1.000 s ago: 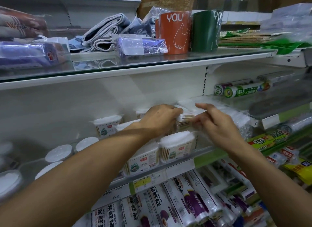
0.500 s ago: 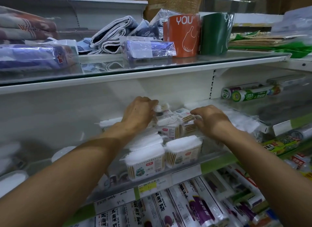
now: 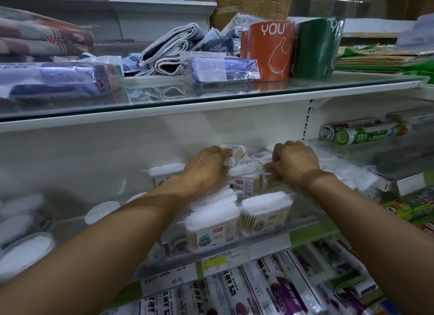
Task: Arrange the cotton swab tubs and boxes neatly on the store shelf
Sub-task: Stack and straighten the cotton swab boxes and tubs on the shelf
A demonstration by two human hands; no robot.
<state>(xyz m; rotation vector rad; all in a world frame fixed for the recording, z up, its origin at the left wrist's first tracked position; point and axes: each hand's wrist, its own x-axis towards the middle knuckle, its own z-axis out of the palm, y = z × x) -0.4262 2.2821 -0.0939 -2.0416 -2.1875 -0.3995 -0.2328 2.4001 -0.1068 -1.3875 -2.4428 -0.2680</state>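
Observation:
Clear cotton swab boxes with white tips stand on the middle glass shelf (image 3: 305,223). Two upright boxes sit at the front: one (image 3: 212,228) on the left, one (image 3: 266,215) on the right. Behind them a heap of several boxes (image 3: 245,171) lies tilted. My left hand (image 3: 204,167) grips a tilted box (image 3: 234,154) at the heap's left side. My right hand (image 3: 294,162) is curled on a box (image 3: 270,179) at the heap's right side. Another box (image 3: 162,176) stands behind my left wrist. Round white-lidded tubs (image 3: 102,209) sit to the left.
Above is a glass shelf with folded towels (image 3: 173,49), a wrapped pack (image 3: 223,68), an orange pack (image 3: 270,49) and a green pack (image 3: 317,47). Green rolls (image 3: 361,134) lie on the right shelf. Plastic wrap boxes (image 3: 281,291) fill the shelf below.
Both hands have moved deeper and closer onto the heap of boxes at the back. The camera has tilted down a little, so the front boxes sit lower in view.

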